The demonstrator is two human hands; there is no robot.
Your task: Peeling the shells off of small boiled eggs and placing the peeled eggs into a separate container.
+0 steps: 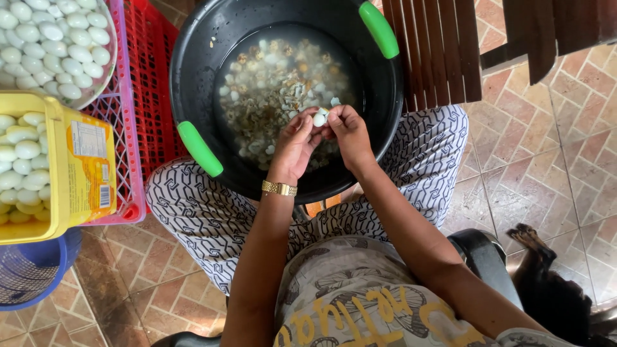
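Note:
Both my hands meet over a black tub (199, 71) with green handles that rests on my lap. Between the fingertips of my left hand (297, 142) and my right hand (347, 132) is one small white egg (319, 118), partly peeled. The left wrist carries a gold watch (279, 188). Water in the tub holds several small eggs and many floating shell bits (276, 83).
A yellow container (83, 167) of peeled white eggs sits at the left on a pink crate (132, 154). A bowl of peeled eggs (51, 45) is above it. A blue basket (32, 270) stands lower left. Dark wooden slats (437, 45) lie beyond the tub, and a dark animal (546, 276) lies at the lower right.

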